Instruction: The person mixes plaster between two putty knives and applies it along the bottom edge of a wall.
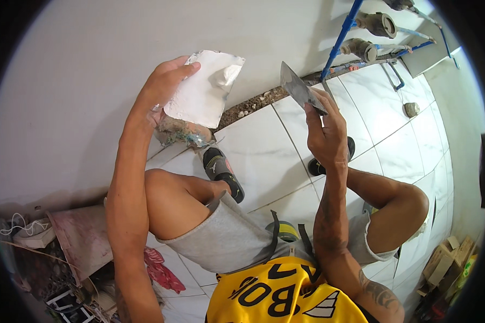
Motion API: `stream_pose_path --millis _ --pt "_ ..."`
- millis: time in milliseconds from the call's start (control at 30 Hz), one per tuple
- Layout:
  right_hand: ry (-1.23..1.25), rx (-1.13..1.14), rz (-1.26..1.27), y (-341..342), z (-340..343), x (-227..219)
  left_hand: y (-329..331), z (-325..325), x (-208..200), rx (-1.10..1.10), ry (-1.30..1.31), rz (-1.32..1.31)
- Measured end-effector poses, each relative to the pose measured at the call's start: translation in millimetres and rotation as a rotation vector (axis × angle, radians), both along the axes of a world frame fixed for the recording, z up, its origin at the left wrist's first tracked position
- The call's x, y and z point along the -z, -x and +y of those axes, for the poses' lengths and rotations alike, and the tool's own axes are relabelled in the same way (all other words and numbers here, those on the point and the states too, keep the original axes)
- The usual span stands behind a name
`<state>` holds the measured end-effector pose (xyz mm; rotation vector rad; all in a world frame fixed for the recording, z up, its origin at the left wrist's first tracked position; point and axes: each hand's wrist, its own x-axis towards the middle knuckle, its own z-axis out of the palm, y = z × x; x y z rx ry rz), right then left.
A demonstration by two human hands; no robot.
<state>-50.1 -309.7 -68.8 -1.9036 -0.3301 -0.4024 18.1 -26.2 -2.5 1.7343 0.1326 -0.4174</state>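
Note:
My left hand (170,81) grips a flat board (196,99) by its left edge, thumb on top. White paste coats the board, and a thicker lump of white putty (227,76) sits near its right edge. In my right hand (328,132) is a putty knife (296,86) with a wide grey metal blade, held between thumb and fingers and tilted up to the left. Its blade is apart from the board, some way to the right of it. Both hands are raised in front of the pale wall (86,107).
White tiles (264,151) cover the floor, with a rubble-filled strip (258,102) along the wall. Blue pipes (339,40) and water meters (380,24) stand at upper right. Clutter with a stained sheet (86,237) and red cloth (164,272) lies left; wood scraps (444,261) lie right.

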Motion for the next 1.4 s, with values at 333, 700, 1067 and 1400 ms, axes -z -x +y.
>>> stream_pose_path --millis 333,700,1067,1400 --pt "0.188 -0.116 -0.197 -9 12 -22 1 6 4 -0.015 0.006 0.016" --pt "0.673 -0.246 -0.522 -31 19 -36 -1 6 6 0.016 -0.029 0.029" --pt "0.808 -0.303 -0.588 -43 19 -27 -3 0 12 0.001 0.003 0.030" --pt "0.751 -0.421 -0.572 -73 -2 -44 -11 11 6 -0.019 0.047 -0.015"
